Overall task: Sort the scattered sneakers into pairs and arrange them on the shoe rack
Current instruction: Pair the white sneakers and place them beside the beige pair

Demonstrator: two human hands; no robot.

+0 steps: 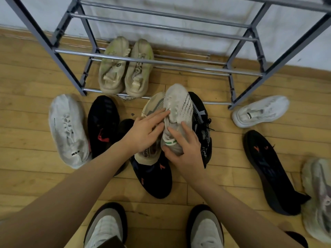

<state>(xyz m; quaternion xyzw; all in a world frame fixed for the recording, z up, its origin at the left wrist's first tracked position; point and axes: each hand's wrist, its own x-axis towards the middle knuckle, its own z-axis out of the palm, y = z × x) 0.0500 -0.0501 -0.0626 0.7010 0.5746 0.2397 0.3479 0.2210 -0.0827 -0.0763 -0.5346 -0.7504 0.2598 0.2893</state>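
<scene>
Head view shows the right hand (186,151) gripping a pale grey knit sneaker with a green-striped heel tab (176,115), fingers (174,132) curled over its collar, thumb under the heel. The left hand (145,133) rests with straight fingers on a beige mesh sneaker (152,106) just beside it, before the grey metal shoe rack (161,62).

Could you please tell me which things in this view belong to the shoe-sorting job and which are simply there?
Part of the job:
- shoe rack
- beige pair on its lowest rails
- grey sneaker in the right hand
- cream sneaker under the left hand
- white sneakers
- black sneakers

Just there:
- wooden floor
- the person's own worn shoes
</scene>
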